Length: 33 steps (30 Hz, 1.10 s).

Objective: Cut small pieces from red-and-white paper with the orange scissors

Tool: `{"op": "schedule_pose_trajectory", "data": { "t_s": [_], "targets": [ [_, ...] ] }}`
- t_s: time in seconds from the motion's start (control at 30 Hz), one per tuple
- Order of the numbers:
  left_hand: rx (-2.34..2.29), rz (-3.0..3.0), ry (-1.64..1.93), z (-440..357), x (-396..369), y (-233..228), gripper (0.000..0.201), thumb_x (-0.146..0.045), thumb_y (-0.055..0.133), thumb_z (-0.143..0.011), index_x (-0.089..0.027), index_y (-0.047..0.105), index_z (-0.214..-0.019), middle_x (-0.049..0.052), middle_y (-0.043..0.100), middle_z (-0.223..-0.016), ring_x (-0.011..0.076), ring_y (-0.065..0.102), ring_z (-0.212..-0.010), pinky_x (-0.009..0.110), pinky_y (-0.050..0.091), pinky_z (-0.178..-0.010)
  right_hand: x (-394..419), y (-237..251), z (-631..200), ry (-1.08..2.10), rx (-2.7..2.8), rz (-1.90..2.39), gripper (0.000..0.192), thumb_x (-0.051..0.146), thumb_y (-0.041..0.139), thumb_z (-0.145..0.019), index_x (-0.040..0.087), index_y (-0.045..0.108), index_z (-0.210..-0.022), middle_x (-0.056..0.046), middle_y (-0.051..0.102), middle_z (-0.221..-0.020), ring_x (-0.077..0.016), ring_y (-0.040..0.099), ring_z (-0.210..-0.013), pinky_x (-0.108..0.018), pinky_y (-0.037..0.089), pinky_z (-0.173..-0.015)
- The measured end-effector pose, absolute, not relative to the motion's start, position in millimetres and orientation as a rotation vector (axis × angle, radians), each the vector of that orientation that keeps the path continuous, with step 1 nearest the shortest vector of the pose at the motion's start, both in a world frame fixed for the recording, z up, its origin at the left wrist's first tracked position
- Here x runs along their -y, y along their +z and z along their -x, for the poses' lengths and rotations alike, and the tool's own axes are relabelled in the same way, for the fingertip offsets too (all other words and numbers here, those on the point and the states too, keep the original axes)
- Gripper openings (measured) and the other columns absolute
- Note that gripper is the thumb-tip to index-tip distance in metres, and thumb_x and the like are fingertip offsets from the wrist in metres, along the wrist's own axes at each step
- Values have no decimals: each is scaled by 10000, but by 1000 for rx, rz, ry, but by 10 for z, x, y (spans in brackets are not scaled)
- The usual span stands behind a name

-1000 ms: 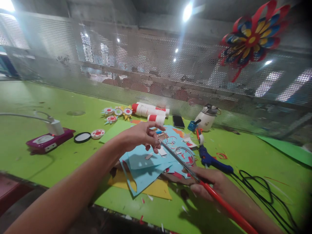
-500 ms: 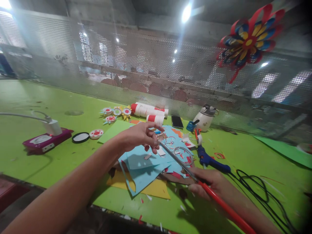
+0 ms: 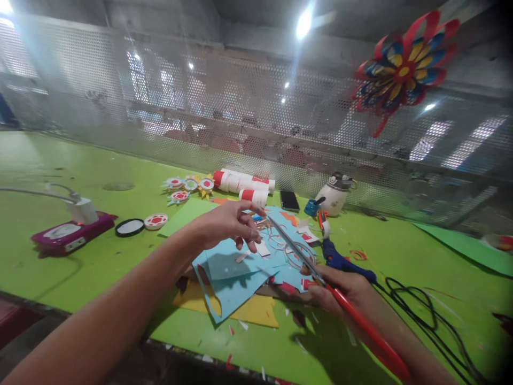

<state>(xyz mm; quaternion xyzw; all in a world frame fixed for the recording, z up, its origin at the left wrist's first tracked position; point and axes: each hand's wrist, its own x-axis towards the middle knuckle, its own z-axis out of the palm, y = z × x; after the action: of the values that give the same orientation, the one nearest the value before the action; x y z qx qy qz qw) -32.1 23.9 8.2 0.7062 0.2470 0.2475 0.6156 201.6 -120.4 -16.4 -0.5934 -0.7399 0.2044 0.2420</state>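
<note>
My right hand [image 3: 340,286] is closed around a pair of red-handled scissors [image 3: 296,248] near the middle, where metal meets handle. The blades lie together and point up and left, away from me. Their tip is right by the index fingertip of my left hand [image 3: 230,224]; whether they touch I cannot tell. That left hand hovers with its index finger stretched out and the others loosely bent, with nothing visible in it. Beneath both hands are light blue paper sheets [image 3: 232,297] with cut-out curves, strewn with red and white scraps. A yellow sheet [image 3: 260,313] sticks out below them.
Right of the papers are a blue glue gun [image 3: 348,267] with a looped black cord, a tape ring [image 3: 298,255], a phone [image 3: 289,200] and a white jug [image 3: 333,195]. Left are a purple power strip [image 3: 74,235], a black-rimmed disc [image 3: 129,228] and several paper flowers [image 3: 206,184].
The scissors' tip has swung up from beside my left thumb and lower fingers to the index fingertip. The view has shifted slightly; my left hand's pose is nearly the same.
</note>
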Motion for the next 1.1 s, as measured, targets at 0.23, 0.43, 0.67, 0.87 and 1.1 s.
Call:
{"op": "schedule_pose_trajectory", "data": {
  "t_s": [0.23,0.43,0.67,0.87,1.1],
  "targets": [
    [-610,-1645,629,302,-233,103,327,-146,673,-644,-118,569,-953,62,666,-747,201,671,-670,270,469,-531,1116,-235,-2030,211,1922,1934,415,454,497,-856,163,646,-1111,-67,744,-882,-228,684,-739,-287,524,-646],
    [-632,-1600,647,302,-302,45,279,-134,668,-646,-115,592,-914,67,682,-746,191,675,-695,302,496,-636,1050,-394,-1941,117,2003,2059,366,376,550,-833,158,639,-1113,-146,714,-1011,-318,664,-881,-369,500,-699],
    [-648,-1540,631,293,-331,27,228,-147,675,-675,-120,579,-879,70,668,-737,222,689,-717,261,480,-525,1051,-458,-1926,-34,2128,2140,346,209,474,-838,168,598,-1159,-175,692,-1032,-346,653,-890,-371,448,-661],
    [-648,-1557,634,276,-316,21,231,-113,639,-699,-121,569,-918,39,639,-693,216,690,-672,275,494,-530,1086,-351,-1923,-186,2246,2184,259,219,457,-843,167,653,-1004,-162,699,-802,-327,653,-713,-324,346,-540],
    [-703,-1633,658,260,-270,55,231,-115,659,-680,-113,591,-901,68,676,-718,155,648,-616,283,470,-572,1076,-155,-1994,-131,2326,2072,265,290,669,-710,194,698,-954,-121,695,-782,-299,628,-726,-293,339,-551]
  ]
}}
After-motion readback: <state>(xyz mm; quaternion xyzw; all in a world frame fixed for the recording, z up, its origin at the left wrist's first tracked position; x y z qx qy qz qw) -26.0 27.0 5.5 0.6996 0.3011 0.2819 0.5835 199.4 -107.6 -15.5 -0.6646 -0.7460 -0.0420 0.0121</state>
